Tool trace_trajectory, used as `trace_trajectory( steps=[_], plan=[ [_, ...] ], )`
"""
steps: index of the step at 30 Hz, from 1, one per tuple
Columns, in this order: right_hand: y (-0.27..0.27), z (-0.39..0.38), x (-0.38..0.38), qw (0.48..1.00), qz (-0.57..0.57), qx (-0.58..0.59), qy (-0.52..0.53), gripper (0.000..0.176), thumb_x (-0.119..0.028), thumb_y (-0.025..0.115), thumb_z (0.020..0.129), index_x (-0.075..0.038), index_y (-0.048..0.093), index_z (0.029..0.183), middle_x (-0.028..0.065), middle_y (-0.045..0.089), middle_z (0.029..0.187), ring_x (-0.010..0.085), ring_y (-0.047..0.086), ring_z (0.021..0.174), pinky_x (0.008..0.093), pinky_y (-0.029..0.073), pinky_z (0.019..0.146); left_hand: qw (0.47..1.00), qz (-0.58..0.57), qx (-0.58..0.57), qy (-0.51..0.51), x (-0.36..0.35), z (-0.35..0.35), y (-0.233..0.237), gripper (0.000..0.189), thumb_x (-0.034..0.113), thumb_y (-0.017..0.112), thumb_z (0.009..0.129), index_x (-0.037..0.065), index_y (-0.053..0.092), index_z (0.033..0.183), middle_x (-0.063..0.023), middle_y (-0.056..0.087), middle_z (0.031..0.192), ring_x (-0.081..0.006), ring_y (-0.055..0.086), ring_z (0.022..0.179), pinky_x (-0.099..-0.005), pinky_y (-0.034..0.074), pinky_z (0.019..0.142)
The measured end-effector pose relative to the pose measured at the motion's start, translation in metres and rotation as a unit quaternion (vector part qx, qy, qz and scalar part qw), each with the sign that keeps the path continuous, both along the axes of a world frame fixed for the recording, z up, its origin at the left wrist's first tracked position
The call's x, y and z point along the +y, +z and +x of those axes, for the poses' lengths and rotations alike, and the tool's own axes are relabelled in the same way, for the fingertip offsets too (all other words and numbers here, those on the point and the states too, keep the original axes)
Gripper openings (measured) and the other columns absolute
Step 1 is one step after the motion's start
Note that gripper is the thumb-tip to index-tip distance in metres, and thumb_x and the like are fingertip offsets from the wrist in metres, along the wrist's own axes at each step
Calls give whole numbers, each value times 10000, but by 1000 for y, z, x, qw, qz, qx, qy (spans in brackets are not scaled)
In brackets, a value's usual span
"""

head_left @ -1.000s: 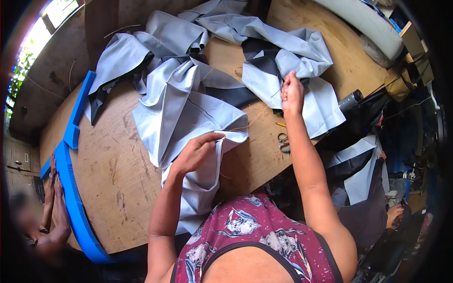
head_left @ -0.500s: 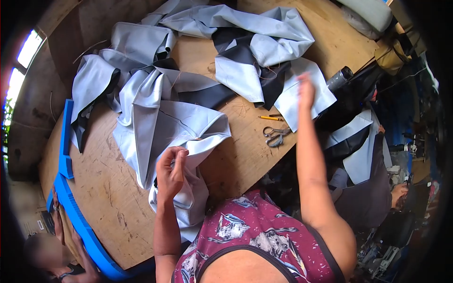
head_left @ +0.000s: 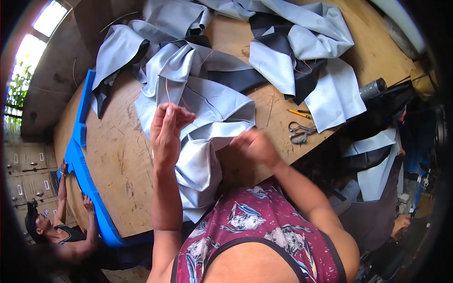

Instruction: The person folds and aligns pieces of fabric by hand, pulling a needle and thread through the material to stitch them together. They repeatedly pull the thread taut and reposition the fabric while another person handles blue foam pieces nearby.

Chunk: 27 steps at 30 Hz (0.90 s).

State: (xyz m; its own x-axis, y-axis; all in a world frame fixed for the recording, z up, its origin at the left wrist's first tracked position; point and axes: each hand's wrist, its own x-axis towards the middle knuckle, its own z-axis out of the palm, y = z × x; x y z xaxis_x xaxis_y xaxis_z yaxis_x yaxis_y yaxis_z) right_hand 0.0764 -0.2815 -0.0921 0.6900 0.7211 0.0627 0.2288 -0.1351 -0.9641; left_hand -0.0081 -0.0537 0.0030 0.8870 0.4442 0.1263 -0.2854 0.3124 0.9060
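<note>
My left hand (head_left: 167, 126) is raised above a light grey fabric piece (head_left: 212, 106), its fingertips pinched together on a thin thread (head_left: 166, 89) that runs up from them. My right hand (head_left: 255, 146) is blurred and hovers low near my body, just right of the fabric's folded near edge; I cannot make out its fingers. The grey fabric drapes off the near edge of the wooden table (head_left: 118, 155) toward my lap. A second pile of grey and black fabric (head_left: 302, 52) lies farther back on the right.
Scissors (head_left: 299, 132) and a yellow pencil (head_left: 298, 113) lie near the table's right edge, with a dark cylinder (head_left: 373, 88) beyond. A long blue strip (head_left: 82, 155) runs along the left edge, held by another person (head_left: 56, 231). More grey fabric hangs at the right.
My right hand pulled back from the far fabric pile to near my body. My left hand let go of the fabric fold and rose, pinching a thread.
</note>
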Motion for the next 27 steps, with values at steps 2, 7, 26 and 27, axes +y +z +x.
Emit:
trace_trajectory(
  steps=[2,7,26,27],
  plan=[
    [41,-38,19,967,-206,-75,127,430,-445,648,893,-17,672,917,208,671,816,378,671,785,418,519,708,1000,-6,-22,5,4,9,8,144,189,449,1036,69,524,1060,-64,621,893,-174,658,868,-334,525,830],
    [6,-83,14,985,-88,114,93,421,-423,619,924,-7,629,992,150,662,788,280,659,734,374,506,669,996,-45,-79,1,22,23,36,148,199,476,1029,66,542,1040,-67,630,876,-160,665,804,-303,545,766],
    [213,-70,-262,928,320,-50,-185,490,-384,693,892,-139,410,577,116,561,820,176,593,771,300,543,672,974,-124,-184,52,119,61,81,135,178,526,1004,70,585,1059,-19,610,842,-93,596,667,-235,523,608],
    [214,-74,-259,907,371,-58,-194,468,-364,663,918,-135,414,594,113,563,843,179,591,773,328,550,742,973,-125,-188,51,121,61,84,135,178,526,1004,70,585,1059,-19,610,842,-93,596,667,-235,523,608]
  ],
)
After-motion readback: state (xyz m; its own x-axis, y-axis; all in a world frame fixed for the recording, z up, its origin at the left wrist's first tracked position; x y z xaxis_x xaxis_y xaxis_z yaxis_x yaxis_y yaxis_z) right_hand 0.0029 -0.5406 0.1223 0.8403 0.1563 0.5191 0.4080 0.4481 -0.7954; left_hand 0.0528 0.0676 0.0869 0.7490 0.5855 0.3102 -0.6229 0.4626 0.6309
